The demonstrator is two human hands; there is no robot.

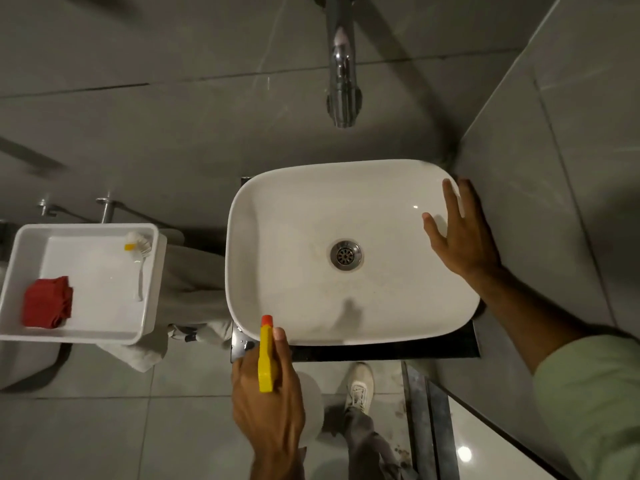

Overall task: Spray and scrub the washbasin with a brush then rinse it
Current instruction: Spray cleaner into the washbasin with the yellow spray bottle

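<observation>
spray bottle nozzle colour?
Orange-red nozzle on a yellow spray bottle; head view.

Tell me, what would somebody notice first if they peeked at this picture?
Probably the big white washbasin in the middle, with its shiny drain and the chrome tap above. Next, the bright yellow spray bottle in the left hand at the basin's near edge, while the right hand spreads open over the right side. Off to the left, a white tray holds a red cloth and a brush.

Tray point(20, 258) left of washbasin point(277, 202), brush point(139, 258) and cloth point(47, 302) inside
</observation>
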